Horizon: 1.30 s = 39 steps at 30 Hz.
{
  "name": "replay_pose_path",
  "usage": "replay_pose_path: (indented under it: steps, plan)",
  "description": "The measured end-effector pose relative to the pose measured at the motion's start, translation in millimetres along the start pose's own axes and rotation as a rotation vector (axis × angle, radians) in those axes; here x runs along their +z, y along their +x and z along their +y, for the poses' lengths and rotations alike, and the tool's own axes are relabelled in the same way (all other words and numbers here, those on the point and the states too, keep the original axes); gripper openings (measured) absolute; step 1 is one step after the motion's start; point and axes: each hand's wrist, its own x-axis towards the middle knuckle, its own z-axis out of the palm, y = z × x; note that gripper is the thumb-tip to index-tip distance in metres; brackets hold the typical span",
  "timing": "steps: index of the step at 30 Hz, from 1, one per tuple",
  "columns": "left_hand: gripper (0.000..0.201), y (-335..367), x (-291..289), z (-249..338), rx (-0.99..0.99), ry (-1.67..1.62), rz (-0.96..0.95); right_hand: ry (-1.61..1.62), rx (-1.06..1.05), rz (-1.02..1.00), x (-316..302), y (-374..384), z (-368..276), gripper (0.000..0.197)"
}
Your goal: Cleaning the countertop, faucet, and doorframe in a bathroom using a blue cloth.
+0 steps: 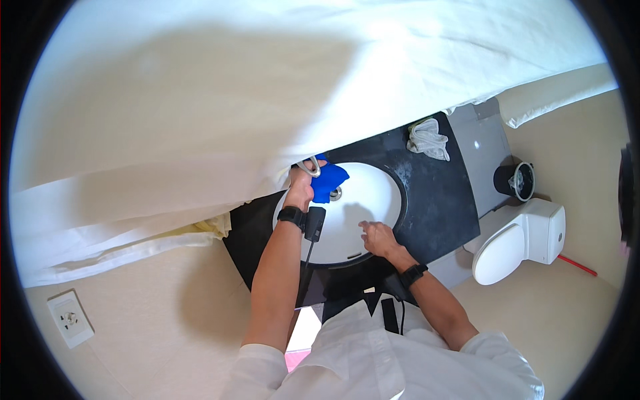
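Note:
A blue cloth (330, 179) hangs over the far left of a white oval washbasin (373, 193), beside its drain (335, 195). My left hand (301, 187) is closed on the cloth next to the metal tap (311, 166). Some of its fingers are hidden behind the tap and the cloth. Lower down, over the basin's near right side, is my right hand (379, 239). Its fingers are slightly bent and apart, with nothing in them. Each wrist wears a black band, and a small black device (315, 224) on a cable is by the left one.
The basin is set in a black countertop (440, 193). A crumpled whitish cloth (428, 140) lies on its far right corner. A large white sheet (200, 100) covers the far side. To the right stand a black bin (513, 181) and a white toilet (501, 255). A wall socket (70, 319) is at left.

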Motion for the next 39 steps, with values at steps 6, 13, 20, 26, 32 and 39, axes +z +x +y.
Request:
replay_pose_path:
  steps: [6,13,20,26,32,39]
  plan:
    - [0.016,20,-12,-10,-0.188,-0.487,-0.383,-0.096,0.010,-0.081,4,-13,13,0.032]
    - [0.021,10,-13,-19,-0.172,-0.502,-0.471,-0.073,-0.031,-0.023,9,-21,12,0.033]
    - [0.039,-13,17,-9,0.226,0.374,0.227,-0.067,-0.080,-0.006,21,-18,22,0.031]
    - [0.039,2,-3,-11,0.220,0.077,-0.003,-0.099,-0.047,-0.048,17,-17,16,0.031]
    - [0.038,12,-18,-32,0.109,-0.471,-0.305,-0.083,-0.097,-0.028,16,-21,14,0.032]
    - [0.040,-7,-4,-62,-0.155,-0.876,-0.288,-0.076,-0.090,-0.034,12,-32,17,0.032]
